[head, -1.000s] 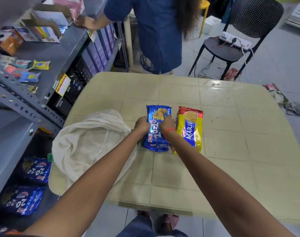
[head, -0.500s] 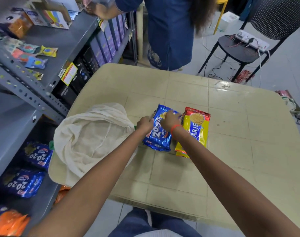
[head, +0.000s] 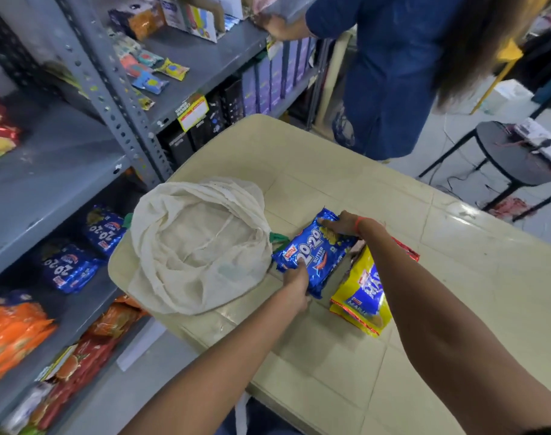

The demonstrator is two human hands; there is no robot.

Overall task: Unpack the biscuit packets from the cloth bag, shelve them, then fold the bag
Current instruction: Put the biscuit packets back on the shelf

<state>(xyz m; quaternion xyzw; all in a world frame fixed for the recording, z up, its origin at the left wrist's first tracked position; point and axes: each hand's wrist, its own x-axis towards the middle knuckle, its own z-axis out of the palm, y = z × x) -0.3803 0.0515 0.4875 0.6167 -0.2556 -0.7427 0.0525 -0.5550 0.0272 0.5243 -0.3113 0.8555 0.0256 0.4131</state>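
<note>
A blue 20-20 biscuit packet (head: 315, 254) is held over the cream table (head: 456, 265) between both hands. My left hand (head: 296, 277) grips its near end and my right hand (head: 341, 224) grips its far end. Beside it, partly under my right forearm, lies a yellow Marie biscuit packet (head: 360, 296). The off-white cloth bag (head: 198, 243) lies crumpled and open on the table's left corner, a green handle (head: 278, 238) showing at its edge.
A grey metal shelf rack (head: 64, 158) stands to the left, holding more blue 20-20 packets (head: 70, 268) and orange packets (head: 13, 334) on a lower shelf. A person in blue (head: 390, 73) stands beyond the table. A black chair (head: 512, 155) is at the right.
Both hands have turned the blue packet toward the left and raised it off the table. The view has swung left toward the shelves. The Marie packet has stayed put.
</note>
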